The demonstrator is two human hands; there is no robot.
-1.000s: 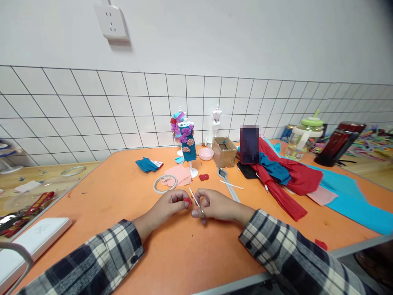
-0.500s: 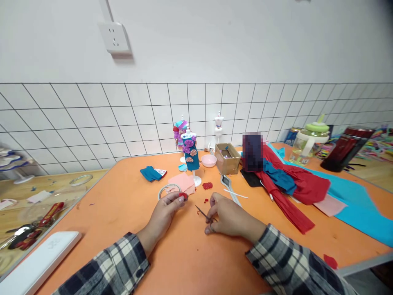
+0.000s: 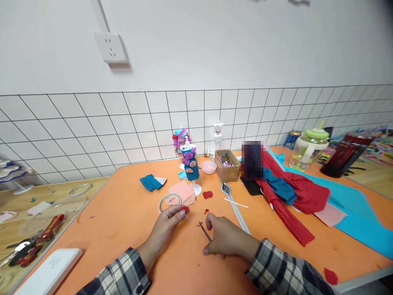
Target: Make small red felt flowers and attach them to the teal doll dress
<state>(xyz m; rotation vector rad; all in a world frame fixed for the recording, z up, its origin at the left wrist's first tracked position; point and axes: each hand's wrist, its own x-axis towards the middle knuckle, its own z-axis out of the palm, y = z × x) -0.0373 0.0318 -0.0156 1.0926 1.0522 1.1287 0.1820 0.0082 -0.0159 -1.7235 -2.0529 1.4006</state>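
Observation:
My left hand pinches a small folded red piece, either crepe paper or cloth, between thumb and fingertips. To its right, my right hand holds small scissors; their thin dark blades point up and left, and the fingers cover most of the handles. Red scraps lie on the table just beyond the blades. A heap of red bits sits farther back. Behind my left hand are a tape roll and pink sheets. A mini dress form wears a blue dress with purple and pink flowers.
Two other dress forms stand at the back, one decorated, one white. Nearby are a pink bowl, a cardboard box and grey tweezers. Red material and blue sheets lie right; a white power bank lies left.
The view has tilted up a little, so things sit lower in the picture. My right hand has turned, and the scissors now point more steeply upward. The red piece stays in my left hand.

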